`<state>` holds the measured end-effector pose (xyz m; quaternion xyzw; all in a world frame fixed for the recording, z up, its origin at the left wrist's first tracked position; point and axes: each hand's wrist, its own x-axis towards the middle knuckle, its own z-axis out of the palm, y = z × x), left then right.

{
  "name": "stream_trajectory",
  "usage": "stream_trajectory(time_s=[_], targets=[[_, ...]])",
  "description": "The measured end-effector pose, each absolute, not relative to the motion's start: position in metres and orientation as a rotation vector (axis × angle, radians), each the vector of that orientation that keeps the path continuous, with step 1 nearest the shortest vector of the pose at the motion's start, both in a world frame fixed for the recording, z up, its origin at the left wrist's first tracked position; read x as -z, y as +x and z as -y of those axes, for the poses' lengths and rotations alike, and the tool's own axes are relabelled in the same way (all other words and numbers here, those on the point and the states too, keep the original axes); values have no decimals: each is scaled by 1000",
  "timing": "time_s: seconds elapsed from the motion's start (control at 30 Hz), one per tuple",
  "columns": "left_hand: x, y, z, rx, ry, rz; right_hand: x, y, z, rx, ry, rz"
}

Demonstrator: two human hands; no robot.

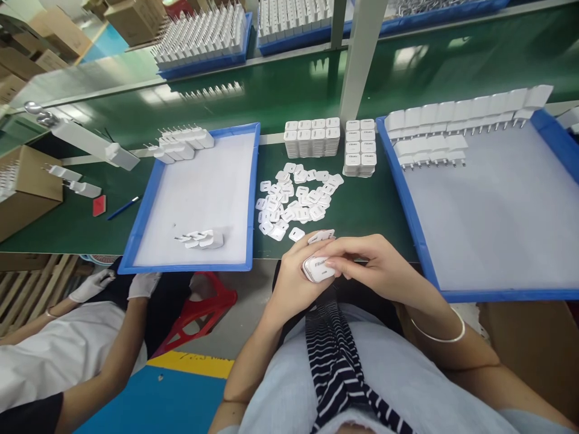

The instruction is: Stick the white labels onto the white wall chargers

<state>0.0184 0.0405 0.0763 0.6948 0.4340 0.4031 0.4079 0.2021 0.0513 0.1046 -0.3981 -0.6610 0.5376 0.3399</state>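
Both hands meet at table edge, approx 6 o'clock from the loose pile of labels point(296, 202). Left hand point(294, 283) is clamped under a white charger point(319, 268) — long axis 10-to-4; right hand point(375, 265) presses fingertips on its top face.

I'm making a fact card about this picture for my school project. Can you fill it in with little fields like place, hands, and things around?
Place: long green workbench
Left hand: cups a small white plastic charger block from beneath
Right hand: fingers pressed on the top of the same block
Just ahead: loose heap of small white caps
Behind the heap: neat stacks of white blocks
Right side: blue-rimmed tray with rows of white plug chargers
Left side: second blue-rimmed tray, a few chargers on it
Neighbour: a person's white-gloved hands
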Motion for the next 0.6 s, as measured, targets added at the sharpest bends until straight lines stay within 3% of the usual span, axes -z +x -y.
stream_trajectory(time_s=[0.6], targets=[[-76,20,-42,-1028,1710,-1048,-101,205,-54,-1400,-986,1790]])
